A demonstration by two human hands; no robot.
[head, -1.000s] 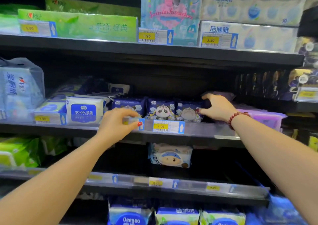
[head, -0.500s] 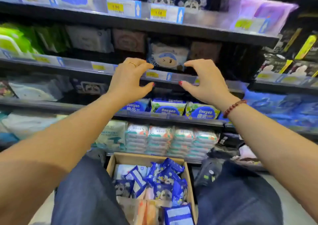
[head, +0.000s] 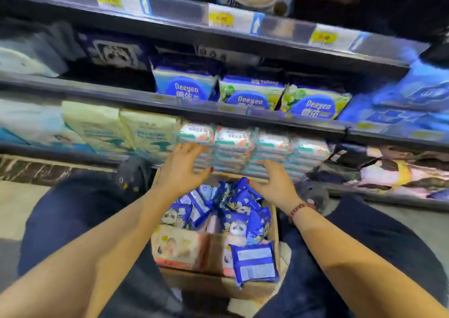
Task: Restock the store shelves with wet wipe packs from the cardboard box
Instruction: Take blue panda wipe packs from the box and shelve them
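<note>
Hovering over the box: left hand (head: 182, 172) and right hand (head: 274, 184), mid-frame, palms down above the far end of the cardboard box (head: 274, 227).
Fingers: spread and loosely bent on both hands, gripping nothing; left fingers (head: 192, 151) overlapping the stacked shelf packs (head: 243, 147) in the picture, contact not clear.
Wet wipe packs: heap of blue packs (head: 233, 203) inside the box, just below and between the two hands.
Long axis: none shared, with the heap tilted every way; one flat pack (head: 255, 261) at the box's lower right, back label up.
Nearer hand: seemingly the right, thumb almost at the top of the heap; left slightly higher in frame.
Coming move, as a judgement: short drop down-frame and inward, then closing across one pack's narrow side.
Risk: slippery wrappers, neighbouring packs likely to lift along.
</note>
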